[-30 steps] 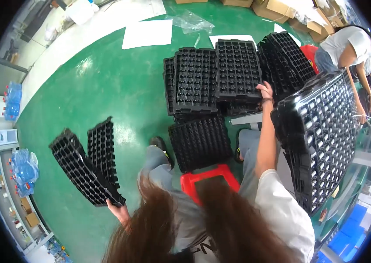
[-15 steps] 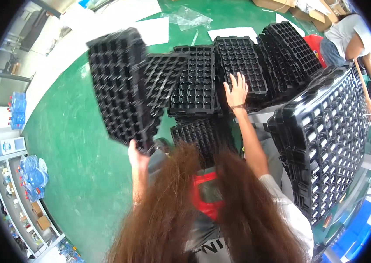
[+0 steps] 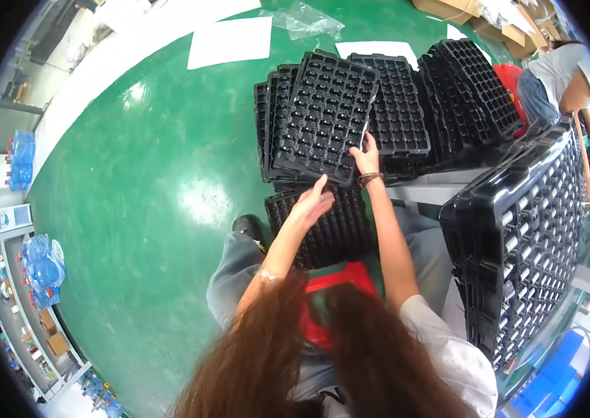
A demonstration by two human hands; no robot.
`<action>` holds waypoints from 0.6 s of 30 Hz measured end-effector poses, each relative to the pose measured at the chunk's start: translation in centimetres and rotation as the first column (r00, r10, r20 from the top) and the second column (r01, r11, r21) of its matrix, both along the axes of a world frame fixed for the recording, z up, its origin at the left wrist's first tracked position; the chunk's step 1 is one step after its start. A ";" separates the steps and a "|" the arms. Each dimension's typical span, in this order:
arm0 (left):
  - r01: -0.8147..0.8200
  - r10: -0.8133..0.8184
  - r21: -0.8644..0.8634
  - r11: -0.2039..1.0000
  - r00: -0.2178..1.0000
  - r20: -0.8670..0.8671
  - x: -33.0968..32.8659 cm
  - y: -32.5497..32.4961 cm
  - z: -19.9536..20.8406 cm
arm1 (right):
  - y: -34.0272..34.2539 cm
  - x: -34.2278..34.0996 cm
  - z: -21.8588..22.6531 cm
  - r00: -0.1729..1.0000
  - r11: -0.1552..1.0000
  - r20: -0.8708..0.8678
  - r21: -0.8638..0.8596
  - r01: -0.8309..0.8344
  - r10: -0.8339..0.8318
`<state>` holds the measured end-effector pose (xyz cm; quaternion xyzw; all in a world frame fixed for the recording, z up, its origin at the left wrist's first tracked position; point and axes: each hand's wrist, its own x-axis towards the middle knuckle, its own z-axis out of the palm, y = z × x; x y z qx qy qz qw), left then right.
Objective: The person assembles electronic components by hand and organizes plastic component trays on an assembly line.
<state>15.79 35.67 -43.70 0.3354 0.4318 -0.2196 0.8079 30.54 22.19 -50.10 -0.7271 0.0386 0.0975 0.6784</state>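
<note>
A black plastic tray (image 3: 331,111) with rows of pockets lies askew on top of a stack of similar trays. My right hand (image 3: 366,157) grips its lower right edge, thumb on the face. Just below the tray's lower edge is my left hand (image 3: 313,203), its thumb stretched up to the rim and apart from the fingers, which are slightly blurred; nothing shows between them. Beneath the hands, nearer to me, stands another black tray pile (image 3: 333,226), partly covered by my forearms.
More tray stacks (image 3: 399,104) (image 3: 476,83) stand to the right. A large black tray holding white cylinders (image 3: 538,237) rises at my right. A red stool (image 3: 343,277) is between my knees. Another person (image 3: 566,80) works at far right. White sheets (image 3: 231,43) lie on the green floor.
The tray my left hand held up at the left now rests on the stack ahead. My left hand has moved right, below it. My right hand has come down from the neighbouring stack to the tray's edge.
</note>
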 end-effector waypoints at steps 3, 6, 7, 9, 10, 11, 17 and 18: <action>0.017 -0.063 0.462 0.887 0.994 0.084 -2.1 5.0 2.2 | -0.1 0.8 1.8 0.998 0.999 0.047 0.006 -0.037 0.037; -0.353 0.078 0.897 0.268 0.935 0.345 -1.3 11.6 -1.4 | -0.3 1.6 3.8 0.995 0.998 0.084 0.012 -0.055 0.054; -0.290 0.070 0.925 0.247 0.957 0.282 -0.9 13.5 -2.5 | -0.4 1.8 4.8 0.992 0.998 0.110 0.030 -0.064 0.060; -0.153 0.010 0.940 0.304 0.988 0.157 1.2 14.0 -3.2 | -2.6 3.2 6.2 0.982 0.996 0.166 -0.041 -0.082 0.088; -0.141 -0.066 0.931 0.337 0.983 0.173 2.1 14.7 -4.7 | -3.5 4.2 7.3 0.980 0.992 0.166 -0.072 -0.101 0.112; -0.123 -0.143 0.920 0.372 0.972 0.188 2.6 15.2 -6.1 | -4.6 5.3 7.7 0.978 0.987 0.161 -0.107 -0.119 0.135; 0.006 -0.352 0.910 0.414 0.923 0.154 4.6 10.6 -7.6 | -7.4 9.6 10.3 0.996 0.224 0.082 -0.970 0.090 -0.042; 0.015 -0.373 0.932 0.362 0.919 0.130 4.8 9.2 -8.0 | -7.5 9.7 10.1 0.987 0.205 0.137 -0.967 0.152 -0.087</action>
